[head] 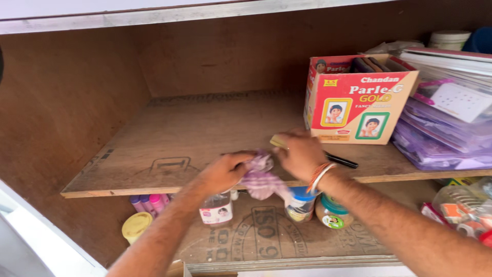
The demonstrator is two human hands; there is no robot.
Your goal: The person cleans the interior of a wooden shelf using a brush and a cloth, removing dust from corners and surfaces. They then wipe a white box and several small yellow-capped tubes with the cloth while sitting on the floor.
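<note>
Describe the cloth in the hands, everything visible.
The cloth is a small, soft rag, pale lilac with a faint check pattern, crumpled and bunched. It sits at the front edge of the plywood shelf, part lying on the board and part hanging over the edge towards the jars below. The left hand grips its left side; the right hand presses beside it on the right and also holds a small yellowish item. No hem or label shows.

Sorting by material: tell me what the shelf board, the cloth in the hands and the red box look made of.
Shelf board: plywood by its look, bare and matt, grain and layered front edge showing. Cloth: soft woven fabric, pale purple checks, crumpled in folds. Red box: printed cardboard, slightly glossy, with folded flaps.
</note>
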